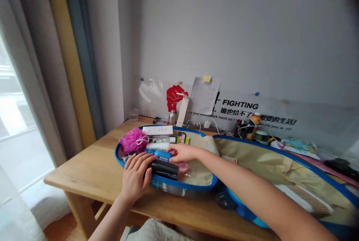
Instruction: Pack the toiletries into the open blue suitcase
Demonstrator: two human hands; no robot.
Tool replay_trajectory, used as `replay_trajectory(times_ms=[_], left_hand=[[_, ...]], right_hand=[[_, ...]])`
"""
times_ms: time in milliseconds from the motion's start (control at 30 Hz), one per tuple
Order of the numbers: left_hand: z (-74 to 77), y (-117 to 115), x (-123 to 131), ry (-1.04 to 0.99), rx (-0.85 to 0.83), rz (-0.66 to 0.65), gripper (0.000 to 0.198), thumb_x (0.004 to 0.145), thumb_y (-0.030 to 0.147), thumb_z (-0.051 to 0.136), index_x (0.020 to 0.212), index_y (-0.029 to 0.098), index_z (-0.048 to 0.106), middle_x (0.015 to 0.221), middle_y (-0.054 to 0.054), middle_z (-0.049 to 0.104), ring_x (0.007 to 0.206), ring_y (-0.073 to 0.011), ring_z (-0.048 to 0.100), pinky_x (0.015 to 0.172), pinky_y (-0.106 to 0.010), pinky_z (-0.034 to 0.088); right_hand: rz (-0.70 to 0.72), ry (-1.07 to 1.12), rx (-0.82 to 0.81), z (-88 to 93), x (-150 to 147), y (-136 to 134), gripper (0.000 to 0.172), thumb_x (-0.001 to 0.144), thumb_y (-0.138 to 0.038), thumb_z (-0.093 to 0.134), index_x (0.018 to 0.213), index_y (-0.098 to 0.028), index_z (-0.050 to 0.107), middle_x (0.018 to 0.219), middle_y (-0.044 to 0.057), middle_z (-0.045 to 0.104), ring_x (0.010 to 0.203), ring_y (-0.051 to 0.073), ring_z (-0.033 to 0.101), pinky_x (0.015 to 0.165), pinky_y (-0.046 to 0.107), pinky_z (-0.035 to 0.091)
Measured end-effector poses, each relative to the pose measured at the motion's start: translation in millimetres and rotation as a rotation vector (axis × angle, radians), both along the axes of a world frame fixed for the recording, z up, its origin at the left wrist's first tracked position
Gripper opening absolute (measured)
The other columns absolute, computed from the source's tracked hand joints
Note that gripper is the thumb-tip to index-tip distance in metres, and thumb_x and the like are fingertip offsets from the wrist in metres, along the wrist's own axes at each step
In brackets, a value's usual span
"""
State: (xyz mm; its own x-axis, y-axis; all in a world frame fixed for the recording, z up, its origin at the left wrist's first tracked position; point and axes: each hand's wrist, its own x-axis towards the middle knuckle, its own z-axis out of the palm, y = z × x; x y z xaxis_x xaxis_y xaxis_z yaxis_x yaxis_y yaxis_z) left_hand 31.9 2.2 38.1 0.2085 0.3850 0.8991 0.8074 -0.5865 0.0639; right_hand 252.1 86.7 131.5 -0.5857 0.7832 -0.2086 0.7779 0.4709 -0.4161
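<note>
An open suitcase point(185, 185) with a blue rim and beige lining lies on the wooden table. My right hand point(182, 152) is closed at the right end of a small blue bottle point(163, 155) inside its left half. Stretched fingers of my left hand point(137, 172) rest across the left end of a black cylinder point(165, 169) along the near rim. Beside them sit a pink bath puff point(134, 141), a white box point(157, 130), a white tube point(157, 146) and a pink item point(183, 167), partly hidden by my right hand.
The suitcase's other half point(252, 158) lies open at right, holding a flat pack point(305, 200). Behind stand a silver bottle point(172, 117), a white power strip point(183, 111) with cables and an orange bottle point(254, 125). Curtains point(67, 54) hang at left.
</note>
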Motion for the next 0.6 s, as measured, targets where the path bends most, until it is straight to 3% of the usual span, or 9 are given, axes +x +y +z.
replay_trajectory(times_ms=[267,367,467,600], left_hand=[[-0.8,-1,1,-0.003,-0.020,0.014,0.035,0.100,0.026,0.038,0.118,0.023,0.067,0.114,-0.004,0.074,0.110,-0.0216,0.065,0.105,-0.037,0.036],[-0.1,-1,0,-0.004,-0.014,0.011,0.034,0.100,0.026,0.039,0.117,0.023,0.067,0.114,-0.004,0.074,0.109,-0.0218,0.065,0.104,-0.038,0.036],[0.5,-1,0,-0.005,-0.004,0.010,0.034,0.100,0.025,0.039,0.117,0.023,0.068,0.112,-0.004,0.075,0.109,-0.0217,0.065,0.104,-0.037,0.036],[-0.5,-1,0,-0.001,-0.015,0.016,0.035,0.099,0.026,0.039,0.119,0.024,0.067,0.113,-0.004,0.075,0.109,-0.0214,0.065,0.104,-0.037,0.037]], right_hand=[[-0.083,0.045,0.125,3.3,-6,-9,0.036,0.078,-0.020,0.069,0.114,-0.023,0.064,0.086,-0.001,0.075,0.080,0.016,0.069,0.074,0.025,0.048],[-0.106,0.086,0.138,14.9,-1,-8,0.032,0.078,-0.024,0.070,0.110,-0.023,0.066,0.087,-0.001,0.076,0.079,0.014,0.069,0.072,0.024,0.049],[-0.171,0.130,0.198,40.3,23,1,0.025,0.085,-0.034,0.062,0.106,-0.021,0.068,0.093,0.002,0.076,0.078,0.013,0.068,0.070,0.023,0.049],[-0.318,0.094,0.294,71.5,88,16,0.037,0.094,-0.045,0.044,0.095,-0.017,0.068,0.084,0.005,0.073,0.067,0.012,0.062,0.064,0.024,0.048]])
